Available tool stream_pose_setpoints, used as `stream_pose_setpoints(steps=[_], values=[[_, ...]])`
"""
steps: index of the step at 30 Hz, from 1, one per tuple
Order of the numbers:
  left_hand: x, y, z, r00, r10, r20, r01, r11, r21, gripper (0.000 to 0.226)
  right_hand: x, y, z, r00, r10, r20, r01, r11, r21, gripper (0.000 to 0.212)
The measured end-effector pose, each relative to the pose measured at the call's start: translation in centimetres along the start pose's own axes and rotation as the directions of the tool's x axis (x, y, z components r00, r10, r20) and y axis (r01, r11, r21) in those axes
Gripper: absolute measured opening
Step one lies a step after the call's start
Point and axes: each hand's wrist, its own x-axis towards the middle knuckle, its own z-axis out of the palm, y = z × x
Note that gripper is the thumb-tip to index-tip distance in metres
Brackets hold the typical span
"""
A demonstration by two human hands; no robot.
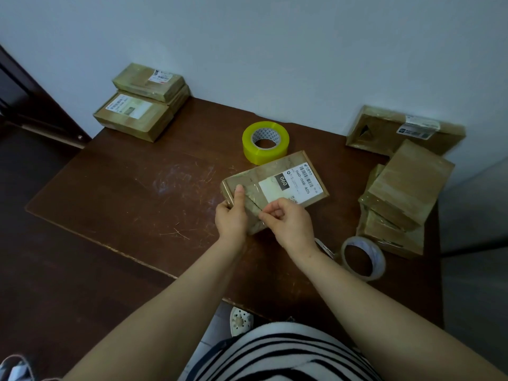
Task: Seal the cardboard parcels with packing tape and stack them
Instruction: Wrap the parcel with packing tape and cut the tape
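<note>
table: dark brown, pale scratch marks
parcel: tan cardboard
label: white, black barcode, black block, white "060"
far tape roll: yellow-green, white core, grey print
near tape roll: whitish clear
stacked parcels: tan, white labels
shirt: black-and-white stripes
wall: pale blue-grey
shoe: white, dark dots

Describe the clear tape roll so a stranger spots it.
On the dark brown table, look at the near right, beside the parcel pile. The clear tape roll lies flat there; unlike the thick yellow roll farther back, it is thin and whitish.
</note>
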Motion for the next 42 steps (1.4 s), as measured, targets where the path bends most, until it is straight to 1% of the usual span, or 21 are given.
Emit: stream_pose_setpoints(steps=[1, 3, 5, 7, 9, 11, 13, 16, 18, 19, 21, 22, 24, 26, 30, 33, 35, 39, 42], values=[[0.0, 0.1, 0.1, 1.000, -0.012, -0.001, 0.012, 1.000, -0.014, 0.059, -0.1, 0.0, -0.1, 0.998, -0.059, -0.002, 0.059, 0.997, -0.056, 0.006], [0.1, 0.2, 0.2, 0.999, -0.031, -0.010, 0.031, 0.999, -0.038, 0.060, -0.6, 0.0, -0.3, 0.977, -0.212, -0.010, 0.206, 0.958, -0.201, 0.015], [0.1, 0.3, 0.4, 0.998, -0.056, -0.013, 0.055, 0.996, -0.073, 0.057, -1.4, 0.1, -0.4, 0.920, -0.390, -0.034, 0.363, 0.882, -0.299, 0.020], [0.2, 0.4, 0.6, 0.997, -0.076, -0.006, 0.075, 0.991, -0.113, 0.052, -2.0, 0.3, -0.4, 0.852, -0.523, -0.021, 0.480, 0.796, -0.368, 0.023], [0.3, 0.3, 0.7, 0.995, -0.099, -0.016, 0.096, 0.988, -0.124, 0.047, -2.2, 0.7, -0.5, 0.792, -0.611, -0.002, 0.556, 0.722, -0.410, 0.023], [0.3, -0.1, 0.6, 0.993, -0.113, -0.024, 0.110, 0.988, -0.106, 0.040, -2.0, 1.1, -0.6, 0.756, -0.654, 0.024, 0.592, 0.668, -0.450, 0.023], [0.3, -0.5, 0.3, 0.992, -0.122, -0.032, 0.119, 0.990, -0.078, 0.042, -2.0, 1.2, -0.7, 0.769, -0.638, 0.039, 0.587, 0.682, -0.436, 0.021], [0.2, -0.6, 0.1, 0.990, -0.130, -0.052, 0.129, 0.991, -0.036, 0.061, -2.0, 1.1, -0.9, 0.798, -0.600, 0.058, 0.574, 0.726, -0.378, 0.014], [0.5, -0.3, 0.0, 0.991, -0.116, -0.065, 0.116, 0.993, -0.005, 0.066, -2.0, 0.8, -1.1, 0.819, -0.567, 0.087, 0.557, 0.748, -0.360, 0.017], [0.6, -0.2, 0.0, 0.992, -0.107, -0.066, 0.108, 0.994, 0.008, 0.067, -2.0, 0.8, -1.0, 0.826, -0.554, 0.107, 0.551, 0.750, -0.366, 0.024], [0.8, -0.1, 0.0, 0.994, -0.086, -0.073, 0.089, 0.996, 0.031, 0.067, -2.0, 0.8, -0.8, 0.828, -0.538, 0.156, 0.551, 0.732, -0.401, 0.040], [0.8, -0.1, 0.0, 0.994, -0.075, -0.079, 0.079, 0.996, 0.043, 0.066, -2.1, 0.8, -0.8, 0.828, -0.534, 0.170, 0.552, 0.725, -0.411, 0.042], [0.8, -0.3, 0.0, 0.994, -0.066, -0.082, 0.071, 0.996, 0.057, 0.063, -2.3, 0.7, -0.8, 0.829, -0.533, 0.169, 0.552, 0.732, -0.400, 0.037], [0.7, -0.4, 0.1, 0.992, -0.094, -0.080, 0.097, 0.994, 0.041, 0.064, -2.4, 0.8, -1.1, 0.822, -0.547, 0.161, 0.562, 0.732, -0.385, 0.032], [0.7, -1.1, 0.2, 0.990, -0.124, -0.071, 0.127, 0.991, 0.037, 0.067, -2.7, 1.4, -1.3, 0.813, -0.532, 0.238, 0.579, 0.692, -0.432, 0.037], [0.7, -1.7, 0.1, 0.985, -0.159, -0.067, 0.162, 0.986, 0.040, 0.059, -2.8, 1.6, -1.1, 0.817, -0.518, 0.254, 0.575, 0.692, -0.437, 0.038], [0.7, -2.2, -0.1, 0.981, -0.187, -0.055, 0.190, 0.980, 0.060, 0.058, -2.7, 2.1, -0.9, 0.824, -0.501, 0.266, 0.566, 0.699, -0.437, 0.037], [1.0, -3.7, -0.5, 0.969, -0.245, 0.009, 0.244, 0.966, 0.081, 0.067, -2.9, 3.5, -0.6, 0.867, -0.399, 0.300, 0.498, 0.728, -0.471, 0.037], [1.0, -4.9, -0.9, 0.960, -0.268, 0.075, 0.258, 0.958, 0.122, 0.068, -2.9, 4.2, -0.1, 0.877, -0.332, 0.347, 0.471, 0.735, -0.488, 0.036]])
